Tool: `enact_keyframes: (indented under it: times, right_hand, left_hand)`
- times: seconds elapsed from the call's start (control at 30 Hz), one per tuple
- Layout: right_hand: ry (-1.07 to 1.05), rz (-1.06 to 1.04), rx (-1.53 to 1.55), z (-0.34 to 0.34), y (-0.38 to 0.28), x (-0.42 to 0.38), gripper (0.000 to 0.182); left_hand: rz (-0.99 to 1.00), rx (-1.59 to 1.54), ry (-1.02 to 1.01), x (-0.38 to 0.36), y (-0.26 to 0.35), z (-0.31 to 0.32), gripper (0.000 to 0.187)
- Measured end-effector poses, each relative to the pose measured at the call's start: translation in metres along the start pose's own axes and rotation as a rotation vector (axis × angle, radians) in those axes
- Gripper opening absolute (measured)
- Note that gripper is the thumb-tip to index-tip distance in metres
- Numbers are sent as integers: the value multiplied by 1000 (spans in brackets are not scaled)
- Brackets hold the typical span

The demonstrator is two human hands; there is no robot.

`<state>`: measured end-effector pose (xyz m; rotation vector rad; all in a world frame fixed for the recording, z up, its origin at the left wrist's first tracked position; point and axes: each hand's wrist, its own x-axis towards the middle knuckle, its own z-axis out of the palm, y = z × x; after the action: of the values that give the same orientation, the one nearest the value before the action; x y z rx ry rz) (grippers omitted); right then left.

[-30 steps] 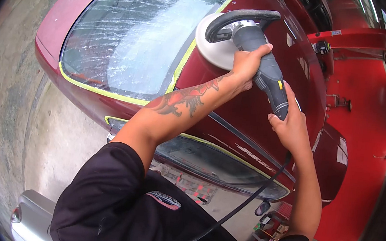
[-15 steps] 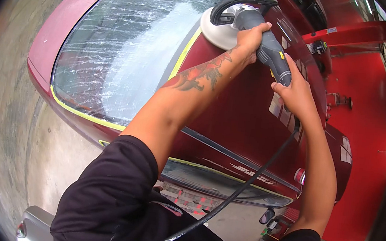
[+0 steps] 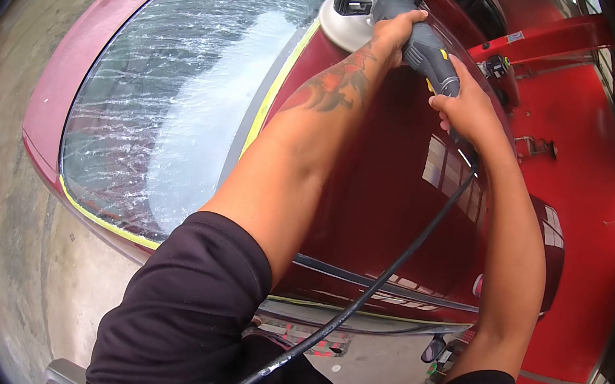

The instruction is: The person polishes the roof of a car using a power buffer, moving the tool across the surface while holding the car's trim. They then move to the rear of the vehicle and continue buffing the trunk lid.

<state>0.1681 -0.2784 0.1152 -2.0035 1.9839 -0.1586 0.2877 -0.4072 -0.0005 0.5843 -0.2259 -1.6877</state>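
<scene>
The left hand [image 3: 397, 32] grips the polisher [image 3: 429, 52] mid-body, the right hand [image 3: 470, 110] clasps its rear end — white pad [image 3: 345, 32] at the red car panel's [image 3: 370, 176] far left, beside yellow tape [image 3: 273, 99].

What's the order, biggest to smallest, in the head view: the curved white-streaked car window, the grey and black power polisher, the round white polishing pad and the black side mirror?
Window
Polisher
Pad, going by its visible part
Side mirror

Bright, diffuse light. I get white glare on the glass [image 3: 204, 104] left of the left hand [image 3: 397, 32], pane reflections on red paint [image 3: 383, 193] below the right hand [image 3: 472, 108]. Edges bowed, corners black.
</scene>
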Motion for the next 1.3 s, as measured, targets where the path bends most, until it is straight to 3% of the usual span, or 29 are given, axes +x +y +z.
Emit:
enact_keyframes:
  times: [0.47,0.77,1.3]
  right_hand:
    - [-71,-74,-77,-21,-2,-53,92]
    - [-99,-140,-168,-24,13,-122,91]
    - [-202,-245,-101,-27,33,-247,92]
  left_hand:
    - [25,-100,55,-61,-14,-1,68]
    - [75,-191,98,-154,-33,-3,51]
    - [139,-182,146,-295,-84,-27,45]
